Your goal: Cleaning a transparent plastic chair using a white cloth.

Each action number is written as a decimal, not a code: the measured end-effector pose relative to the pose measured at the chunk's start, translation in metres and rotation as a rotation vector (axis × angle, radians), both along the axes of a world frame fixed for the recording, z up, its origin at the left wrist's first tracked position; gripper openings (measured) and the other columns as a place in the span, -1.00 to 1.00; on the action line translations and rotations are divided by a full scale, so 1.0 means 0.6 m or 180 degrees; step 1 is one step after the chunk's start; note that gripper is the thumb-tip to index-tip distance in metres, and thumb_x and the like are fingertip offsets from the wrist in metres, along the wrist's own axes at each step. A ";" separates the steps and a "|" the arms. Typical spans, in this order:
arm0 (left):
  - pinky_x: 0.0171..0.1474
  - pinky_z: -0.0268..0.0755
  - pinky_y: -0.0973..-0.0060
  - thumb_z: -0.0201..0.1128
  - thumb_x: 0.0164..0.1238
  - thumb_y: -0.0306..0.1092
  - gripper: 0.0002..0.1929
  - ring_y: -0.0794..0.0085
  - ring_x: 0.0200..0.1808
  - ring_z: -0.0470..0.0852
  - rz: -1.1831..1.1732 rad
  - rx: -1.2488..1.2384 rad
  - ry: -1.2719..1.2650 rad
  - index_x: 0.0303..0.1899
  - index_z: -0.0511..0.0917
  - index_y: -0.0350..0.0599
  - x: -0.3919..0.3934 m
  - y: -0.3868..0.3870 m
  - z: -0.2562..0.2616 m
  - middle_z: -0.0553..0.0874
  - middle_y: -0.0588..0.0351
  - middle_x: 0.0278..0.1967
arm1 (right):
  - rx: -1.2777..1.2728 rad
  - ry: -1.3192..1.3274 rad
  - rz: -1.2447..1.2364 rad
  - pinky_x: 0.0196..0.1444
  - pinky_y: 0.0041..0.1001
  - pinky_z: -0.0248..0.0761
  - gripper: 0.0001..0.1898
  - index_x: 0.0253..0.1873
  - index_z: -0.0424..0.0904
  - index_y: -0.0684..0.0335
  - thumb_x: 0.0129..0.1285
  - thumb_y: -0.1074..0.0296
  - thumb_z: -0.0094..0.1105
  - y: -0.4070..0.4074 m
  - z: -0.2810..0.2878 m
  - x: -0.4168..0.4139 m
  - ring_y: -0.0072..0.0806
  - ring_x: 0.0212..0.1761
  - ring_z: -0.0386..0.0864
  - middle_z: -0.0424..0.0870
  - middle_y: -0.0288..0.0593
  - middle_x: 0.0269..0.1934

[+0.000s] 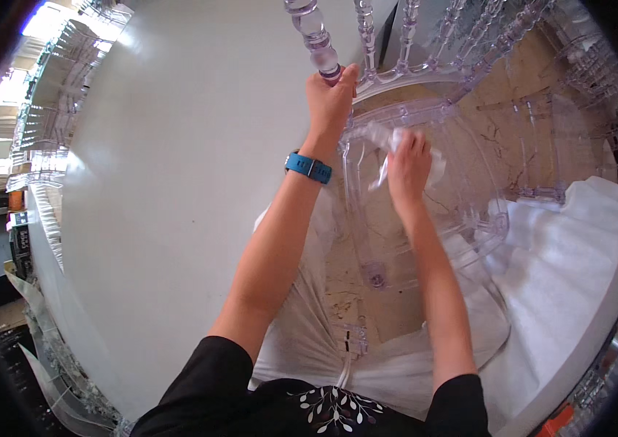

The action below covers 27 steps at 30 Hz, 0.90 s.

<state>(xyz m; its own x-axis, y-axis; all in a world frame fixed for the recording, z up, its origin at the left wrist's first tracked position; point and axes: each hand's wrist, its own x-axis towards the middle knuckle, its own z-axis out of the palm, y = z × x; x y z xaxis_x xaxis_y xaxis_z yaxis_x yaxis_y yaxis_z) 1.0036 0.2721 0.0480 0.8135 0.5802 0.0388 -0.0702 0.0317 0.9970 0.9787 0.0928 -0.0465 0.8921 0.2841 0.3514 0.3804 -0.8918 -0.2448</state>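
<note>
A transparent plastic chair with beaded spindles stands before me, tilted in view. My left hand (pixel 331 104) is closed around the thick beaded corner post (pixel 312 24) of its backrest. A blue watch strap (pixel 309 167) is on that wrist. In my right hand (pixel 410 164) is a crumpled white cloth (pixel 438 168), blurred, over the chair's see-through seat (pixel 464 145) near the back rail. Whether the cloth touches the seat is hard to tell. One foot of the chair (pixel 376 275) shows below the hands, and thin spindles (pixel 408 38) rise at the far side.
A large white tabletop (pixel 172 142) lies to my left. White fabric (pixel 560 251) drapes at my right. More transparent chairs line the far left (pixel 49 98) and stand at upper right (pixel 593 65) on a beige stone-patterned floor (pixel 530 60). Orange items (pixel 556 421) lie lower right.
</note>
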 end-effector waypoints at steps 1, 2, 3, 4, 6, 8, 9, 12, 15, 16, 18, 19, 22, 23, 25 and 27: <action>-0.26 0.39 0.50 0.30 0.35 -0.31 -0.72 0.54 -0.51 0.51 0.0095 -0.0145 0.0040 -0.56 0.56 -0.17 0.005 -0.007 -0.002 0.53 0.24 -0.63 | -0.0029 -0.0100 -0.0115 0.06 -0.14 0.51 -0.51 0.08 0.45 0.25 0.06 0.38 0.47 0.010 -0.014 0.048 -0.03 0.12 0.54 0.52 -0.01 0.03; -0.26 0.39 0.50 0.30 0.35 -0.31 -0.72 0.54 -0.51 0.51 0.0083 -0.0097 0.0088 -0.56 0.56 -0.17 0.003 -0.004 -0.001 0.53 0.24 -0.63 | -0.0035 -0.0288 -0.0286 0.01 -0.19 0.52 -0.66 0.04 0.49 0.25 0.19 0.35 0.32 0.033 -0.019 0.092 -0.08 0.06 0.56 0.52 -0.06 -0.02; -0.24 0.41 0.49 0.30 0.34 -0.34 -0.73 0.54 -0.52 0.50 0.0193 -0.0168 -0.0001 -0.56 0.56 -0.17 0.003 -0.002 0.002 0.53 0.23 -0.64 | -0.0059 -0.0480 -0.0468 -0.04 -0.24 0.53 -0.79 -0.01 0.53 0.24 0.32 0.31 0.18 0.052 -0.016 0.134 -0.12 0.01 0.58 0.53 -0.10 -0.07; -0.23 0.44 0.48 0.29 0.33 -0.37 -0.74 0.53 -0.53 0.48 0.0311 -0.0224 -0.0081 -0.56 0.56 -0.18 0.002 0.003 0.003 0.52 0.22 -0.64 | -0.0026 -0.0296 -0.0544 0.02 -0.19 0.51 -0.74 0.03 0.56 0.27 0.32 0.30 0.17 0.078 -0.011 0.161 -0.09 0.05 0.58 0.57 -0.06 -0.03; -0.21 0.47 0.47 0.27 0.32 -0.39 -0.75 0.54 -0.55 0.45 0.0398 -0.0266 -0.0081 -0.57 0.56 -0.18 0.005 -0.002 0.013 0.51 0.22 -0.65 | 0.0001 -0.0119 -0.0667 0.08 -0.15 0.50 -0.70 0.07 0.59 0.30 0.32 0.28 0.17 0.117 -0.019 0.218 -0.06 0.08 0.59 0.61 -0.02 0.01; -0.20 0.49 0.46 0.26 0.31 -0.41 -0.75 0.55 -0.58 0.43 0.0423 -0.0397 -0.0121 -0.58 0.55 -0.18 0.015 -0.022 0.016 0.49 0.21 -0.66 | -0.0125 -0.0041 -0.0043 0.20 -0.04 0.43 -0.54 0.18 0.59 0.28 0.25 0.15 0.20 0.121 -0.045 0.264 -0.03 0.18 0.59 0.68 0.03 0.10; -0.20 0.51 0.45 0.25 0.30 -0.42 -0.75 0.55 -0.60 0.41 0.0553 -0.0378 -0.0165 -0.59 0.54 -0.18 0.014 -0.017 0.013 0.48 0.21 -0.68 | -0.0091 -0.0015 -0.0053 0.20 -0.04 0.43 -0.54 0.18 0.59 0.28 0.25 0.15 0.20 0.137 -0.044 0.260 -0.03 0.18 0.59 0.68 0.03 0.10; -0.20 0.52 0.44 0.22 0.30 -0.44 -0.74 0.55 -0.65 0.37 0.0734 -0.0259 -0.0219 -0.61 0.52 -0.16 0.007 0.006 0.006 0.45 0.21 -0.71 | -0.0845 0.0992 0.1155 0.29 -0.04 0.37 -0.44 0.12 0.70 0.12 0.10 -0.11 0.25 0.173 -0.017 0.236 -0.09 0.20 0.62 0.72 0.01 0.10; -0.21 0.52 0.43 0.21 0.29 -0.45 -0.73 0.55 -0.67 0.35 0.0828 -0.0123 -0.0167 -0.62 0.51 -0.15 -0.004 0.030 0.005 0.44 0.22 -0.73 | -0.0378 0.1103 0.1876 0.30 -0.15 0.39 -0.40 0.17 0.68 0.14 0.15 -0.17 0.24 0.174 0.012 0.223 -0.07 0.23 0.61 0.69 0.03 0.16; -0.21 0.53 0.43 0.21 0.29 -0.46 -0.73 0.55 -0.68 0.34 0.0790 -0.0176 -0.0151 -0.63 0.51 -0.15 0.008 0.009 0.007 0.43 0.22 -0.73 | -0.0443 0.1086 0.1804 0.30 -0.15 0.39 -0.40 0.17 0.68 0.14 0.15 -0.17 0.24 0.145 -0.004 0.251 -0.07 0.23 0.61 0.69 0.03 0.16; -0.21 0.53 0.42 0.21 0.29 -0.46 -0.74 0.55 -0.68 0.35 0.0596 -0.0364 -0.0204 -0.62 0.52 -0.16 0.024 -0.030 0.006 0.44 0.22 -0.73 | -0.1059 0.1706 0.1704 0.30 -0.26 0.41 -0.34 0.27 0.61 0.16 0.23 -0.22 0.20 0.100 -0.031 0.303 -0.10 0.27 0.59 0.65 0.06 0.23; -0.21 0.54 0.42 0.21 0.29 -0.46 -0.74 0.55 -0.67 0.37 0.0579 -0.0308 -0.0165 -0.62 0.53 -0.17 0.013 -0.004 -0.003 0.45 0.21 -0.72 | -0.0958 0.1735 0.1801 0.30 -0.26 0.41 -0.34 0.27 0.61 0.16 0.23 -0.22 0.20 0.126 -0.012 0.291 -0.10 0.27 0.59 0.65 0.06 0.23; -0.21 0.54 0.42 0.22 0.30 -0.45 -0.75 0.54 -0.65 0.42 0.0569 -0.0084 -0.0236 -0.59 0.56 -0.22 0.006 0.023 -0.005 0.48 0.20 -0.71 | -0.0847 0.3198 0.1595 0.35 -0.27 0.38 -0.31 0.32 0.59 0.09 0.29 -0.30 0.12 0.121 0.071 0.295 -0.12 0.34 0.55 0.58 0.03 0.33; -0.21 0.54 0.42 0.22 0.30 -0.45 -0.75 0.54 -0.65 0.42 0.0598 -0.0087 -0.0207 -0.59 0.56 -0.22 0.005 0.015 -0.001 0.48 0.20 -0.71 | -0.0689 0.3342 0.1734 0.38 -0.25 0.36 -0.31 0.33 0.59 0.07 0.29 -0.32 0.11 0.100 0.040 0.330 -0.10 0.35 0.54 0.57 0.01 0.34; -0.26 0.52 0.44 0.23 0.31 -0.43 -0.75 0.53 -0.64 0.46 0.0561 -0.0191 -0.0153 -0.57 0.58 -0.26 0.017 -0.007 0.006 0.50 0.20 -0.70 | -0.1239 0.2808 0.1564 0.46 -0.21 0.29 -0.24 0.43 0.48 0.02 0.28 -0.37 0.11 0.049 0.009 0.388 -0.05 0.42 0.46 0.49 -0.01 0.42; -0.49 0.32 0.49 0.24 0.26 -0.43 -0.73 0.61 -0.59 0.52 0.0605 -0.0069 -0.0308 -0.60 0.53 -0.35 0.021 0.004 -0.011 0.58 0.22 -0.66 | -0.1394 0.2646 0.1343 0.47 -0.21 0.27 -0.22 0.44 0.47 0.01 0.26 -0.39 0.12 0.038 0.028 0.399 -0.05 0.44 0.44 0.48 -0.01 0.43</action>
